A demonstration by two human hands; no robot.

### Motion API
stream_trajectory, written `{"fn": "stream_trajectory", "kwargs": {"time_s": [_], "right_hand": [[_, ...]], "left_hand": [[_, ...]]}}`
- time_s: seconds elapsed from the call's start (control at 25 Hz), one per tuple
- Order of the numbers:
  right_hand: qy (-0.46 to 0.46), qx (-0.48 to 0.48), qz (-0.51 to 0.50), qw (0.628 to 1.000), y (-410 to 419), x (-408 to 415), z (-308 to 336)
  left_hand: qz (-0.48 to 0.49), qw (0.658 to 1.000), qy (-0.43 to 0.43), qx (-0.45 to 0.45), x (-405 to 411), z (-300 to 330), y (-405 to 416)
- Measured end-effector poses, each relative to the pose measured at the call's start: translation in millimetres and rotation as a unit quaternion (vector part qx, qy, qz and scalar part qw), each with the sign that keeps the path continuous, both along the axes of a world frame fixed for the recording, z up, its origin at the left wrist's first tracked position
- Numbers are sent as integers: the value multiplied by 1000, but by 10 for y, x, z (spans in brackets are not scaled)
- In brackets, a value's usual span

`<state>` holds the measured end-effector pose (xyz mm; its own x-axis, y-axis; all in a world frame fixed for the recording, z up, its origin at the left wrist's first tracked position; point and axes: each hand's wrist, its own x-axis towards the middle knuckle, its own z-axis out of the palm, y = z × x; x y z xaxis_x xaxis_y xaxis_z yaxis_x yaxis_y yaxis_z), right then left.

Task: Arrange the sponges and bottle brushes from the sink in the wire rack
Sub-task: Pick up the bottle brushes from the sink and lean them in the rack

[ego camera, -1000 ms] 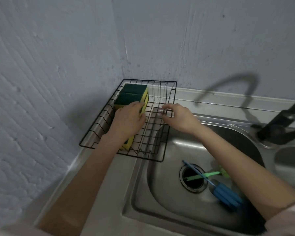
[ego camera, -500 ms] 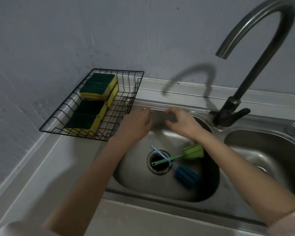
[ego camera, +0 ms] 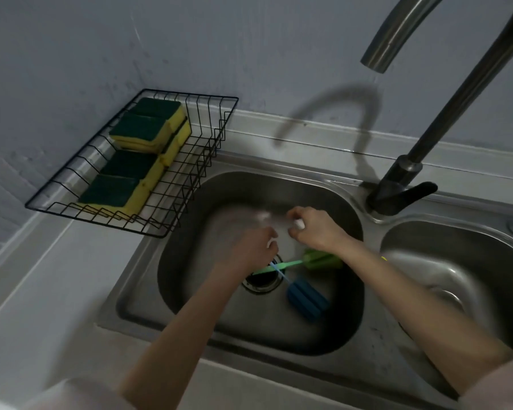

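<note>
Both hands are down inside the left basin of the steel sink [ego camera: 190, 291], above the drain [ego camera: 262, 281]. The left hand [ego camera: 249, 250] is blurred by motion; its fingers curl downward near the brush handles, but whether it grips anything cannot be told. The right hand [ego camera: 311, 229] hovers just beyond it with fingers loosely bent, holding nothing that can be seen, the green brush lying directly beneath its wrist.

Two bottle brushes lie on the basin floor. The green bottle brush [ego camera: 320, 259] has its sponge head to the right of the drain and its handle running left across the drain opening. The blue bottle brush [ego camera: 307, 301] lies nearer the viewer, head to the lower right, its thin handle crossing the green one over the drain.

The wire rack [ego camera: 190, 184] stands on the counter [ego camera: 42, 276] in the corner, left of the basin, one edge overhanging the sink rim. The sponges [ego camera: 137, 155], yellow with dark green scouring faces, are ranged along its left side, the rear ones stacked. The right part of the rack holds nothing.

A dark faucet [ego camera: 403, 179] rises between the two basins
</note>
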<state>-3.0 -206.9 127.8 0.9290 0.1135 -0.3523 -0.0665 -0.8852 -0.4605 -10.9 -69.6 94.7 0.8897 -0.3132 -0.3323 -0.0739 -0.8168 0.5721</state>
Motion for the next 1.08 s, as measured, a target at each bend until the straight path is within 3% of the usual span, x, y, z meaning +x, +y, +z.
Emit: {"fn": "stream_trajectory", "kwargs": {"time_s": [0.28, 0.56, 0.72, 0.92, 1.08], "right_hand": [[87, -91, 31, 992, -193, 107, -650], [119, -247, 108, 955, -271, 131, -1088], [115, -279, 121, 946, -235, 116, -1165], [112, -277, 108, 948, -215, 72, -1158], [113, -276, 106, 948, -168, 11, -1121]], "left_hand": [[-6, 993, 120, 9, -5, -558, -285], [89, 958, 265, -72, -95, -925, -497], [120, 945, 286, -104, -119, -1005, -530], [237, 890, 335, -200, -134, -1016, -536], [310, 860, 320, -248, -165, -1026, -454]]}}
